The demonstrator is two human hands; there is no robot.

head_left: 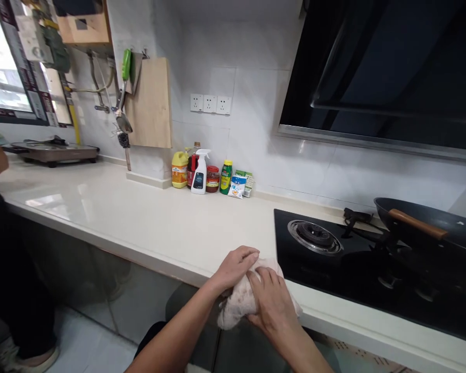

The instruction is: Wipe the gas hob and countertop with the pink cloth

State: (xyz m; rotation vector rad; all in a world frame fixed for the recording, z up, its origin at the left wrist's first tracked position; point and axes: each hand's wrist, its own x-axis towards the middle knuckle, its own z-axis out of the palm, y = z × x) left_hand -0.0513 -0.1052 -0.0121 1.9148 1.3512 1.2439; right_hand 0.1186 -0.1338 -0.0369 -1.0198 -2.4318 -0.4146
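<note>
Both my hands are on a crumpled, pale, stained cloth [241, 302] at the counter's front edge, beside the left corner of the black gas stove [314, 277]. My left hand [237, 265] lies against the cloth's upper left side, its fingers closed together near my right thumb side. My right hand [274, 300] grips the cloth from above, fingers bent into the folds. Part of the cloth hangs over the edge of the white countertop [159, 217]. What lies under the cloth is hidden.
By the wall stand a white spray bottle [199, 173], a yellow jug [179, 170], a red-lidded jar [213, 180], a green bottle [226, 177] and packets [237, 186]. A wok [431, 223] sits on the stove under a range hood [384, 72]. Another person [11, 269] stands at far left.
</note>
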